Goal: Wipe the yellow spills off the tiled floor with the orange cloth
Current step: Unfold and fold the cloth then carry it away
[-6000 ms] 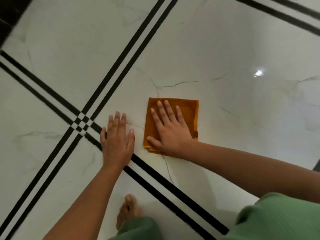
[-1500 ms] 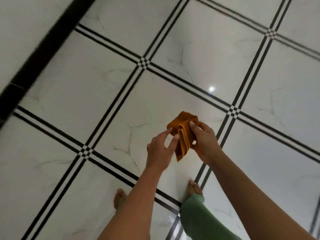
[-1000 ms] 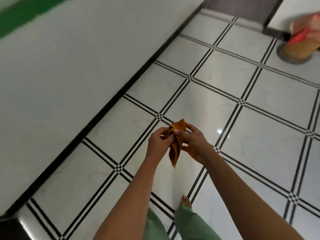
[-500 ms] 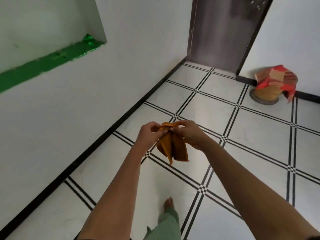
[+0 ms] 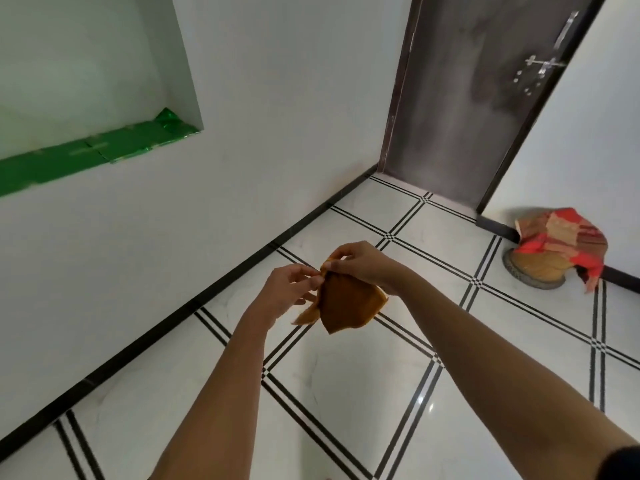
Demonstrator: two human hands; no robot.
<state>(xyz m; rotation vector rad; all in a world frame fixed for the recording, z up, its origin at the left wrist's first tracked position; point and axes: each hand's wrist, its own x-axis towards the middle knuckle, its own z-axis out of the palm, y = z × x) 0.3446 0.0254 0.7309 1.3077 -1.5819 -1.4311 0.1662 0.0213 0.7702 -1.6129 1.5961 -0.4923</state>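
Head view: both forearms reach forward, raised well above the tiled floor [image 5: 346, 393], and the left hand [image 5: 287, 292] and right hand [image 5: 363, 263] meet at the top edge of the orange cloth [image 5: 346, 303]. Each hand pinches that edge between curled fingertips and thumb, the right slightly higher. The cloth hangs below them, clear of the floor.

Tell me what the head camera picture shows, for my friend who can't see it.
The left hand and the right hand pinch the top of an orange cloth hanging above a white tiled floor with black lines. Ahead are a dark door and a basket draped with a red patchwork cloth.
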